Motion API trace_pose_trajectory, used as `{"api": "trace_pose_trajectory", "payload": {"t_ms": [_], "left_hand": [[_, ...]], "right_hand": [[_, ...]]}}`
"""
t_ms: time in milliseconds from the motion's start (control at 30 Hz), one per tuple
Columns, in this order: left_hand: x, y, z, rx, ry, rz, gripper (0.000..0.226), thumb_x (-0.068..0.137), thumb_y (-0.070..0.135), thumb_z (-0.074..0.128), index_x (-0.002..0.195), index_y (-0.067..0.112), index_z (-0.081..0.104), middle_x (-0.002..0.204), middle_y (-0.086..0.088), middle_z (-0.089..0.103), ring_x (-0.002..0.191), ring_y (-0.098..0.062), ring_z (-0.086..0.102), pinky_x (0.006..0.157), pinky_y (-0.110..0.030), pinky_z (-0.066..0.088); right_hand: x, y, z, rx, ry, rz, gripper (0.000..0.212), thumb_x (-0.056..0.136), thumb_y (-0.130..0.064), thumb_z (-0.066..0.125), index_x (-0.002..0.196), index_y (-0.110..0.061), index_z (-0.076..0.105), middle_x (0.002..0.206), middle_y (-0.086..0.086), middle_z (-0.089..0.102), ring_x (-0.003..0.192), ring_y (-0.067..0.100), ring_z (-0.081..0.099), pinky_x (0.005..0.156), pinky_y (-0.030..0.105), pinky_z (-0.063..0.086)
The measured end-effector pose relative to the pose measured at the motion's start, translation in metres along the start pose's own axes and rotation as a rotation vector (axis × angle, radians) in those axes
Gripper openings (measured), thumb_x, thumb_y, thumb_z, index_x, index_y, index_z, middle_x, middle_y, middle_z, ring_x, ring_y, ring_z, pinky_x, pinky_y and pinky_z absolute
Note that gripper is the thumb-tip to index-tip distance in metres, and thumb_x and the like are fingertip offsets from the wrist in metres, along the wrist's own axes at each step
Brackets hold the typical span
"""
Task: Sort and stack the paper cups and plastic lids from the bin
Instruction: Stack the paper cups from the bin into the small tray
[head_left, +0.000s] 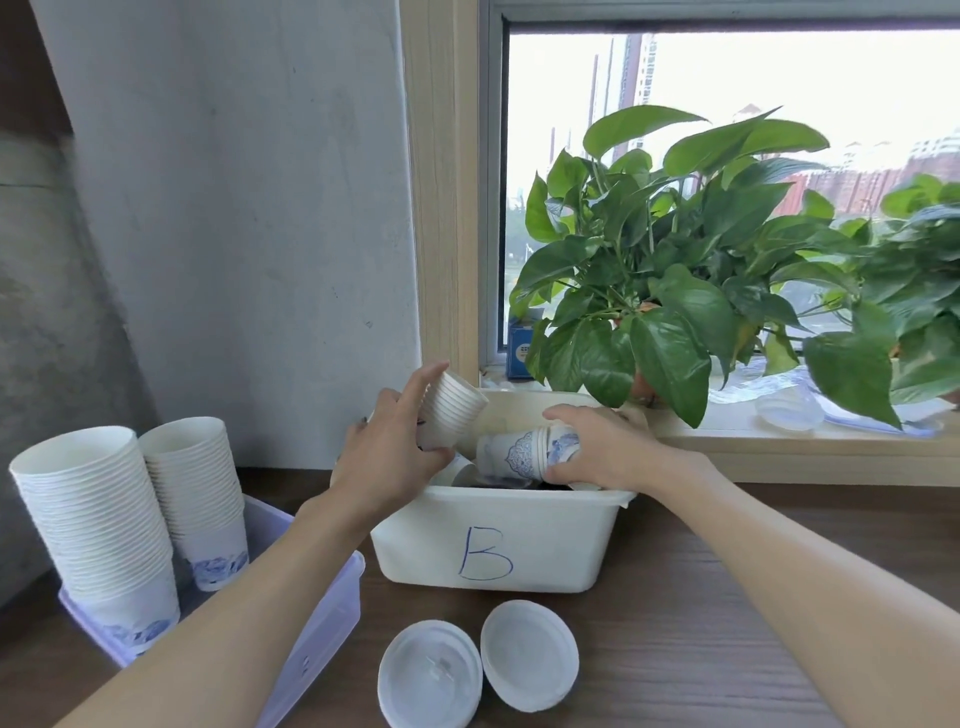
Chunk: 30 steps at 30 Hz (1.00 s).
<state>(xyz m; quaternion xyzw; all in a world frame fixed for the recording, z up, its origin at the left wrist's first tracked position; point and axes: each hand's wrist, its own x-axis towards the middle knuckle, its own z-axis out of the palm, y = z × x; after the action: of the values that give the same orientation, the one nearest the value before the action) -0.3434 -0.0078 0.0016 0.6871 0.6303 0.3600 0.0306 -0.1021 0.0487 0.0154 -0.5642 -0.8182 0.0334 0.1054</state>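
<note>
Fingers of left hand (387, 457) curled round nested cup stack (452, 415); bin (488, 545) beneath them. Fingers of right hand (602, 452) wrapped round patterned cups (524, 454), sideways, just beside left fingers. Best: aim base into stack's open mouth, squeeze lightly, avoid crushing paper.

The person's left hand (387, 457) and right hand (613, 452) are bare, and both forearms, running from the frame's lower corners, are bare along their visible length.
</note>
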Motion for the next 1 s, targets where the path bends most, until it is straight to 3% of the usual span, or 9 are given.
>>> {"api": "trace_pose_trajectory", "payload": {"t_ms": [167, 333, 600, 733, 867, 1000], "left_hand": [[0.0013, -0.0004, 0.0006, 0.009, -0.002, -0.008, 0.088, 0.084, 0.028, 0.074, 0.142, 0.058, 0.014, 0.12, 0.001, 0.049, 0.106, -0.025, 0.059, 0.099, -0.047, 0.046], [0.0031, -0.0014, 0.0019, 0.014, 0.001, -0.007, 0.088, 0.084, 0.029, 0.074, 0.141, 0.06, 0.014, 0.118, 0.003, 0.048, 0.104, -0.023, 0.059, 0.099, -0.046, 0.045], [0.0023, -0.0013, 0.0023, 0.007, 0.001, 0.002, 0.089, 0.083, 0.028, 0.075, 0.14, 0.059, 0.014, 0.119, 0.002, 0.048, 0.106, -0.023, 0.058, 0.1, -0.045, 0.044], [0.0024, -0.0018, 0.0028, 0.012, 0.001, 0.013, 0.089, 0.084, 0.029, 0.076, 0.142, 0.057, 0.014, 0.122, 0.0, 0.05, 0.107, -0.023, 0.059, 0.098, -0.043, 0.044], [0.0023, -0.0024, 0.0029, 0.012, 0.005, 0.017, 0.09, 0.083, 0.029, 0.077, 0.141, 0.058, 0.014, 0.124, -0.001, 0.05, 0.107, -0.024, 0.06, 0.097, -0.043, 0.044], [0.0024, -0.0025, 0.0029, 0.02, 0.004, 0.018, 0.09, 0.083, 0.028, 0.076, 0.141, 0.058, 0.014, 0.122, 0.0, 0.049, 0.108, -0.023, 0.06, 0.096, -0.042, 0.044]], "right_hand": [[0.0059, 0.0002, -0.002, 0.051, -0.095, 0.017, 0.095, 0.072, -0.063, 0.069, 0.149, -0.037, 0.021, 0.151, -0.005, 0.038, 0.141, 0.023, 0.026, 0.112, 0.053, 0.023], [0.0064, -0.0033, -0.0079, -0.015, -0.141, 0.026, 0.095, 0.077, -0.062, 0.066, 0.151, -0.039, 0.011, 0.148, 0.004, 0.04, 0.141, 0.026, 0.021, 0.111, 0.05, 0.019], [0.0102, 0.0007, -0.0034, -0.035, -0.092, 0.008, 0.096, 0.074, -0.06, 0.065, 0.15, -0.039, 0.01, 0.146, 0.002, 0.04, 0.133, 0.026, 0.029, 0.106, 0.049, 0.024], [0.0086, -0.0033, -0.0068, -0.123, -0.169, 0.041, 0.086, 0.081, -0.057, 0.056, 0.15, -0.041, 0.009, 0.144, 0.011, 0.04, 0.129, 0.028, 0.026, 0.102, 0.04, 0.022], [0.0114, -0.0031, -0.0053, -0.119, -0.156, 0.037, 0.089, 0.077, -0.051, 0.059, 0.15, -0.04, 0.009, 0.139, 0.004, 0.045, 0.131, 0.025, 0.029, 0.101, 0.042, 0.021], [0.0063, -0.0025, -0.0059, 0.036, -0.088, 0.071, 0.091, 0.074, -0.047, 0.067, 0.149, -0.035, 0.018, 0.142, 0.003, 0.031, 0.13, 0.028, 0.031, 0.107, 0.044, 0.021]]}}
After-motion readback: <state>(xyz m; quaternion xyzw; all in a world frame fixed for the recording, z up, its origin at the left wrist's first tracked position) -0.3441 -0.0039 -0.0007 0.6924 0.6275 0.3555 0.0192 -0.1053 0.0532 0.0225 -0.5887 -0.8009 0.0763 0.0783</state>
